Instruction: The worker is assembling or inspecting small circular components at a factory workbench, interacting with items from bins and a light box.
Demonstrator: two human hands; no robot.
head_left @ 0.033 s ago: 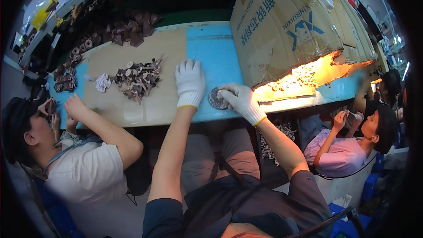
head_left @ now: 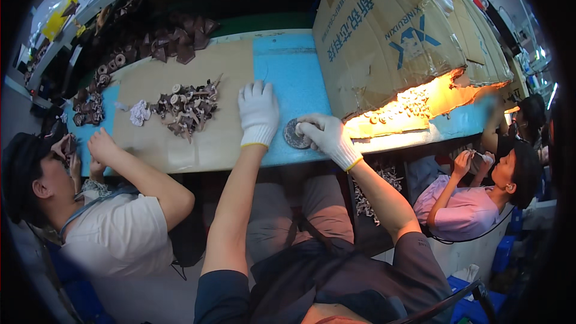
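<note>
My left hand [head_left: 259,114], in a white knitted glove, lies flat on the worktable with its fingers stretched out. It spans the line between the brown board [head_left: 222,132] and the blue surface [head_left: 294,72], and holds nothing. My right hand [head_left: 331,139], gloved the same way, has its fingers closed at a dark grey round disc [head_left: 294,138] near the table's front edge. Thumb and fingertips press on the disc's right side; part of it is hidden beneath them. Left of my left hand, a pile of small brown and cream parts [head_left: 189,108] lies on the board.
A large cardboard box [head_left: 384,42] stands at the right, brightly lit inside, with small parts [head_left: 414,105] under its cut edge. A crumpled white item [head_left: 140,113] lies by the pile. Dark brown pieces [head_left: 186,39] line the back. Co-workers [head_left: 120,228] sit left and right.
</note>
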